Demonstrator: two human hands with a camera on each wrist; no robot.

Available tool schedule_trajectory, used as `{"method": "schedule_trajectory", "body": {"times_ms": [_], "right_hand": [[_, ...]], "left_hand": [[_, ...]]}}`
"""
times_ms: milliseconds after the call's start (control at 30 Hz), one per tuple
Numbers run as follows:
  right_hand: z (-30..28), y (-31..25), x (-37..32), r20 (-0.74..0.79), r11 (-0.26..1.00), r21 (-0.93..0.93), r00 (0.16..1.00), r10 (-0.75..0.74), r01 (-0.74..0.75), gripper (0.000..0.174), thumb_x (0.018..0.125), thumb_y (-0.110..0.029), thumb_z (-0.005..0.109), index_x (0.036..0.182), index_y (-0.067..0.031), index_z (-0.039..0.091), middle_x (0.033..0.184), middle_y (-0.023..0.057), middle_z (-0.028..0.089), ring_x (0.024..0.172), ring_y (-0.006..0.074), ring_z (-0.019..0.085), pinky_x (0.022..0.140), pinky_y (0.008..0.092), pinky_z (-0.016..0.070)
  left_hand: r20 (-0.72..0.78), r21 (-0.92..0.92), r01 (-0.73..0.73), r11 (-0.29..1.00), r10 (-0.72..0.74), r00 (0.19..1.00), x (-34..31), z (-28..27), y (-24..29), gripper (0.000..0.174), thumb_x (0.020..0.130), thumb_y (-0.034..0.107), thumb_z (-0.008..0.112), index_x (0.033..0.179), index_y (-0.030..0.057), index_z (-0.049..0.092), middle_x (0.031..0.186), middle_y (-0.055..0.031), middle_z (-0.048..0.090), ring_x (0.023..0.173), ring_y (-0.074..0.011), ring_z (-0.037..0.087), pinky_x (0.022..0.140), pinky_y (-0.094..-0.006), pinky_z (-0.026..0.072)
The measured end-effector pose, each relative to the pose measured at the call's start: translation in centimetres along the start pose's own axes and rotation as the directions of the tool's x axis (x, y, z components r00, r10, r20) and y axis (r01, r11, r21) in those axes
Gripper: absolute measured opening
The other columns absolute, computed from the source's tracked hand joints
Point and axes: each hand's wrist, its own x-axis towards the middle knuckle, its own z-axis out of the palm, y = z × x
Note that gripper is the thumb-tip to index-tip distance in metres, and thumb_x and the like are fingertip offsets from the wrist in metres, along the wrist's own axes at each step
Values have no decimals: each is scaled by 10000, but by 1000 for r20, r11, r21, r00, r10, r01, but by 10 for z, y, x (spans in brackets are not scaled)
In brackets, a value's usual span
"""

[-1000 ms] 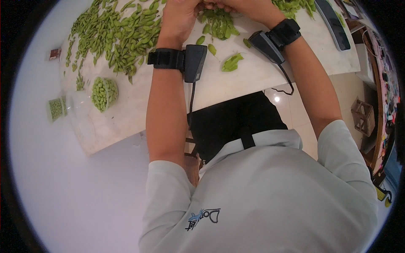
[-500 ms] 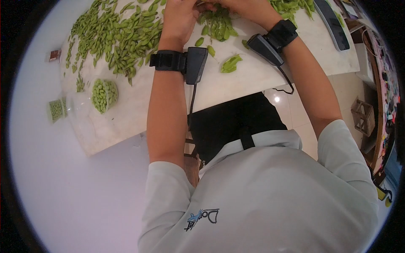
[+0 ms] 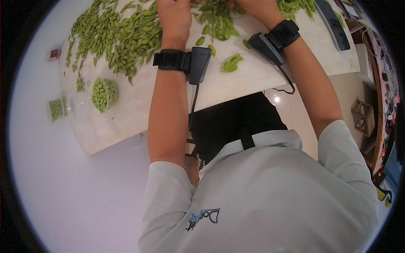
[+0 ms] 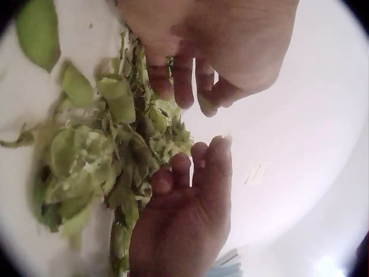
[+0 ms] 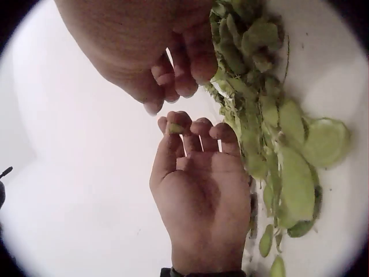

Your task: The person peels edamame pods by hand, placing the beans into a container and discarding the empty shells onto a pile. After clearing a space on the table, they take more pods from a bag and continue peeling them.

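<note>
In the head view my left hand (image 3: 174, 21) is at the top edge, its fingertips mostly out of frame. The right wrist view shows it palm up, pinching a small green soybean (image 5: 176, 128) between thumb and forefinger. My right hand (image 3: 259, 10) is a short way off to the right. Its fingers are loosely bent with nothing between them in the left wrist view. Below and between the hands lies a heap of split, emptied edamame pods (image 3: 219, 25). A clear cup of shelled soybeans (image 3: 104, 95) stands at the table's left.
Many whole edamame pods (image 3: 126, 38) spread over the left part of the white table (image 3: 168, 105). More pods (image 3: 293, 6) lie at the back right, near a dark phone (image 3: 333, 25). One loose green pod (image 3: 232, 63) is near the front edge. Cables hang from both wrist cameras.
The hands were together over the pod heap and have parted. My left hand has shifted a little left, away from the right. The right hand has barely moved.
</note>
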Motion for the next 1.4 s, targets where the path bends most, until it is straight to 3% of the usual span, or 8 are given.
{"method": "schedule_trajectory", "body": {"times_ms": [67,167,267,567,667,767,1000,1400], "right_hand": [[1,-2,-1,11,998,51,999,34,-35,80,895,-97,642,899,-30,598,675,10,599,542,44,511,461,204,394],[1,0,-1,41,985,159,997,64,-70,87,905,-110,632,916,-27,606,689,10,615,545,42,523,464,195,408],[-3,1,0,104,951,291,991,82,-110,108,914,-129,624,930,-22,613,707,11,631,561,45,548,477,189,430],[-7,3,0,279,893,392,953,115,-222,127,929,-146,608,976,-28,610,742,14,650,601,51,589,513,179,460],[-7,5,0,339,864,429,934,116,-263,121,929,-138,605,977,-28,604,745,11,650,605,50,591,519,178,465],[-7,8,1,348,854,453,932,97,-258,111,929,-124,603,977,-23,600,747,16,648,610,54,592,532,185,472],[0,6,-1,253,891,419,965,70,-174,66,921,-65,588,947,-5,598,732,31,633,617,73,586,579,208,487],[4,6,0,103,939,344,993,-56,17,43,916,-34,567,897,-1,586,684,38,617,564,67,546,517,213,444]], "left_hand": [[-43,181,-60,982,69,997,3,0,-2,224,951,218,577,1054,24,618,857,-14,620,744,-88,571,672,-236,461],[60,170,-4,985,-7,998,0,-5,-2,274,952,230,580,1109,13,635,857,-19,635,748,-99,579,669,-244,464],[177,-28,159,987,-152,972,-2,-1,3,310,956,258,578,1137,12,632,851,-18,638,732,-102,575,675,-248,463],[339,-142,198,970,-141,930,0,-11,-3,239,942,276,599,899,42,612,767,-42,610,715,-136,593,674,-279,488],[472,-335,173,926,6,882,1,-8,-8,254,915,280,634,827,51,569,755,-56,604,691,-158,583,683,-317,515],[508,-342,232,911,-29,861,-1,-4,2,281,893,286,658,786,55,537,776,-69,610,697,-175,588,693,-350,534],[479,-294,257,920,-91,873,5,-17,-9,267,885,291,667,888,39,580,814,-70,610,728,-165,588,695,-331,530],[307,-85,196,977,-162,938,7,-19,-12,315,922,306,626,1038,13,603,795,-42,608,688,-130,573,653,-269,484]]}}
